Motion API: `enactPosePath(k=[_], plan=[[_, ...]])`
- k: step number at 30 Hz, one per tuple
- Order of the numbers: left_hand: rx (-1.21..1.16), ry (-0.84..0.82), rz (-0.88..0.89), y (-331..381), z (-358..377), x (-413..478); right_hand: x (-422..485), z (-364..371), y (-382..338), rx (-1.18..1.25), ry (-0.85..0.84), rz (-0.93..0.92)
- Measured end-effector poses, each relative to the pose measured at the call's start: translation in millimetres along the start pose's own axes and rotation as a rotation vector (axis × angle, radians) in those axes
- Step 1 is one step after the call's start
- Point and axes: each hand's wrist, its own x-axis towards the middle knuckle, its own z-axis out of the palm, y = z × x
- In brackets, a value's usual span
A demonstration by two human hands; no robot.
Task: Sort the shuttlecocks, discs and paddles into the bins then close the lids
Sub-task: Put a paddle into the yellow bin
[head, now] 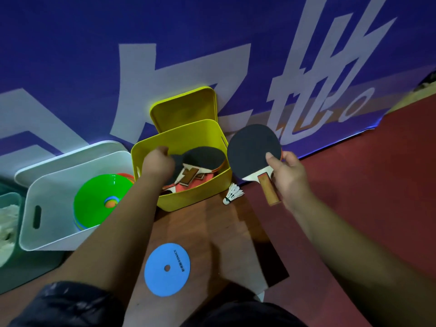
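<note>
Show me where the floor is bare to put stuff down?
Bare red floor right of the right hand holding the paddle; bare wood between the blue disc and shuttlecock. Crowded: the yellow bin, with paddles and the left hand.

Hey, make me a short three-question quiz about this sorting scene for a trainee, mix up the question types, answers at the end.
1. True or false: the right hand holds a paddle.
2. The left hand reaches into which bin? A white, B yellow, C teal.
3. Fill in: on the floor lie a blue disc and one ____.
Key: 1 true; 2 B, the yellow bin; 3 shuttlecock.
</note>
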Motion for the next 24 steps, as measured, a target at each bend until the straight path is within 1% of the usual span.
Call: enactPosePath(k=[7, 10, 12, 13, 15, 17, 19, 24], plan=[[-0.073, 0.003, 0.076, -24.9, -13.4, -39.6, 1.2, 67.2, -17.6, 0.034, -0.129, 0.083], [-0.135, 0.027, 0.075, -43.5, -23.6, -57.8, -0.1, 105.2, -23.9, 0.020, -0.164, 0.144], [-0.177, 0.059, 0.054, -56.9, -31.0, -68.4, 1.3, 130.8, -23.1, 0.024, -0.221, 0.195], [-0.195, 0.076, 0.043, -64.5, -34.6, -72.7, -1.7, 142.1, -22.4, -0.014, -0.297, 0.234], [-0.233, 0.102, 0.031, -81.8, -40.5, -79.1, -9.8, 158.5, -16.4, -0.223, -0.479, 0.325], [-0.284, 0.114, 0.021, -99.0, -44.1, -85.6, -19.1, 167.3, -6.3, -0.392, -0.585, 0.376], [-0.349, 0.113, 0.001, -112.9, -44.8, -92.9, -26.2, 172.8, 4.1, -0.424, -0.600, 0.366], [-0.447, 0.070, -0.044, -134.6, -37.1, -108.5, -33.8, 176.5, 26.5, -0.427, -0.536, 0.329]])
